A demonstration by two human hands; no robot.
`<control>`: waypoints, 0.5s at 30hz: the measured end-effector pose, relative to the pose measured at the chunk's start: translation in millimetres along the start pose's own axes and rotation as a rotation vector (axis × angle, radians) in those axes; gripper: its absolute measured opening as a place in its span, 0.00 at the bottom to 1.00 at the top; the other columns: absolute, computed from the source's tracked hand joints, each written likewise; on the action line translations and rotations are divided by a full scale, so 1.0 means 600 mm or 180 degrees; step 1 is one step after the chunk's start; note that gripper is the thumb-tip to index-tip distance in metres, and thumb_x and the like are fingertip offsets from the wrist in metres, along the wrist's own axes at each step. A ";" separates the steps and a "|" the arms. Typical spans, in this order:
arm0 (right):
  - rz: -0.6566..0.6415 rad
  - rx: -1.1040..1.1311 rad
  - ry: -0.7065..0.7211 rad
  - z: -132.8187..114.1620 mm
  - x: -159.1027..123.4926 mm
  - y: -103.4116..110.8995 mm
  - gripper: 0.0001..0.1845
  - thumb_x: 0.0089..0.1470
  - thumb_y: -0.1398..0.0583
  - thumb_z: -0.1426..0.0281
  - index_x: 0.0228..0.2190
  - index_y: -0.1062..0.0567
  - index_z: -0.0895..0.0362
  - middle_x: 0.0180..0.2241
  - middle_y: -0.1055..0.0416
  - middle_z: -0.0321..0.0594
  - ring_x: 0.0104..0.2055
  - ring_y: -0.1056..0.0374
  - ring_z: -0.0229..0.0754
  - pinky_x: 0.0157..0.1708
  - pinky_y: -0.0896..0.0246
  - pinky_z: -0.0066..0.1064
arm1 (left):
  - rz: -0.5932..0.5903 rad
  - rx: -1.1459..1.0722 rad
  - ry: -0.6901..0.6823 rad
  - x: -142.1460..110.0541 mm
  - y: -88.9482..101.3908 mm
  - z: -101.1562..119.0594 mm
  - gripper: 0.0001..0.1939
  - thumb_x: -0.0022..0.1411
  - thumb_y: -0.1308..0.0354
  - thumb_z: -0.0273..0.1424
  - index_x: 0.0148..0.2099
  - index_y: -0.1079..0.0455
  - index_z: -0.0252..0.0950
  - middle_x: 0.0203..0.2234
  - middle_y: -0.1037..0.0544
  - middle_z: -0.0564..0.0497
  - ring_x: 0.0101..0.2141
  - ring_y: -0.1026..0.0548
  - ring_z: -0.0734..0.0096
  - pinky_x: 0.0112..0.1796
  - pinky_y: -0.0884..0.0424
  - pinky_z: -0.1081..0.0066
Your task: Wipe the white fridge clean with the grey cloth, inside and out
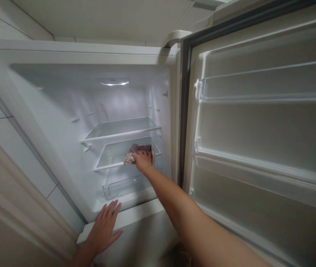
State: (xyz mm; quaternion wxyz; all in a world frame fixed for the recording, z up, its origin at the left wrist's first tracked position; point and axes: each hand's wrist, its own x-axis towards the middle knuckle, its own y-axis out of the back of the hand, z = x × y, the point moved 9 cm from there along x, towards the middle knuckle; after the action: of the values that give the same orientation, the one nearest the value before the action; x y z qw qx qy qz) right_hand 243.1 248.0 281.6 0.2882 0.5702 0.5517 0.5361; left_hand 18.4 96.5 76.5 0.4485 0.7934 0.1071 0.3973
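My right hand (143, 159) reaches into the open fridge (99, 55) and grips a brown and white patterned cloth (130, 158). The cloth is bunched under and around my fingers, over the front right part of the lower glass shelf (107, 157). Part of it is hidden by the hand. Down at the fridge's front lower edge, my left hand (104, 226) is spread with its fingers apart and nothing in it. Whether its palm presses on the edge I cannot tell.
Above the cloth is the upper glass shelf (113, 128), and below it a clear drawer (127, 186). A lamp (115, 82) glows at the fridge's ceiling. The door (258, 129) stands wide on the right, with clear racks (269, 81). A tiled wall (27, 155) runs along the left.
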 end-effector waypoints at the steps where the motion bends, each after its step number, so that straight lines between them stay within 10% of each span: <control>1: -0.0019 0.0038 -0.0015 0.000 0.003 0.000 0.19 0.74 0.38 0.59 0.63 0.25 0.43 0.66 0.30 0.45 0.72 0.41 0.56 0.72 0.51 0.56 | -0.0092 -0.0017 0.0095 0.000 -0.007 0.000 0.51 0.66 0.36 0.53 0.81 0.47 0.38 0.70 0.28 0.36 0.68 0.30 0.43 0.71 0.44 0.48; 7: -0.0058 0.0372 0.0001 -0.005 -0.008 0.016 0.19 0.73 0.38 0.65 0.61 0.23 0.54 0.65 0.29 0.48 0.71 0.39 0.57 0.74 0.52 0.59 | -0.1202 -0.0489 0.0931 0.009 -0.038 -0.019 0.44 0.61 0.35 0.47 0.75 0.34 0.35 0.73 0.31 0.33 0.72 0.33 0.39 0.70 0.39 0.44; 15: 0.0409 0.1639 -0.0421 -0.013 -0.163 0.038 0.21 0.70 0.45 0.68 0.61 0.27 0.54 0.54 0.21 0.44 0.57 0.25 0.47 0.57 0.30 0.33 | -0.1196 -0.0585 0.1146 0.103 0.011 -0.014 0.22 0.79 0.52 0.37 0.63 0.24 0.36 0.58 0.18 0.40 0.58 0.19 0.55 0.59 0.24 0.57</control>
State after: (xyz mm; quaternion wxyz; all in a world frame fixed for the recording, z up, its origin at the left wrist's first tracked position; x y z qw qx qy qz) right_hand 260.8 149.2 276.1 0.1345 0.6922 0.6126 0.3570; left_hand 52.0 130.5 117.5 0.5582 0.6322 0.2939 0.4498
